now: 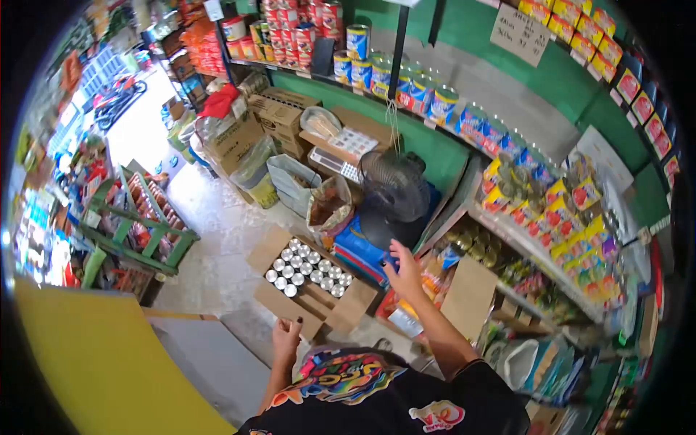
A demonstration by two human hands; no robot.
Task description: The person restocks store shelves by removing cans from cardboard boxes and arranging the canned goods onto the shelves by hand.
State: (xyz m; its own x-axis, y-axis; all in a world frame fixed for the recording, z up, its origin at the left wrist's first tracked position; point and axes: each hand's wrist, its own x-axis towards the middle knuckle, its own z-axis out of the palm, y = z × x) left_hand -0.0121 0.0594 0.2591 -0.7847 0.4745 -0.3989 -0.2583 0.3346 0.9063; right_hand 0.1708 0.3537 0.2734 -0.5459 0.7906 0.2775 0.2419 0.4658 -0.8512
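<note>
A crowded shop surrounded the person, its green wall (444, 168) rising behind a long shelf (362, 93) of tins and a lower rack (540, 255) of packets and cans on the right. The pale floor (210, 217) ran from the person's work area toward a bright opening at the upper left, where a motorcycle (119, 101) stood. A broad yellow panel (101, 348) filled the near left corner, and beyond it was a green wooden stand (165, 245) loaded with goods. Along the wall sat brown cartons (279, 116), open sacks (293, 185) and a dark fan (395, 185), with a blue pack (359, 250) below the fan. The open carton (348, 308) lay low in front of the person, flaps spread, ahead of the left hand and to the left of the right hand. The right hand (406, 274) hung beside the blue pack, loosely open with its fingers apart, and held nothing that could be seen. The left hand (287, 333) was near the carton's closest flap, fingers partly curled; whether it touched the cardboard or gripped anything could not be told. Smallest were the silver-topped cans (297, 278), standing upright in close rows within the carton's far part, between the hands and the sacks, while bare cardboard showed nearer the person.
</note>
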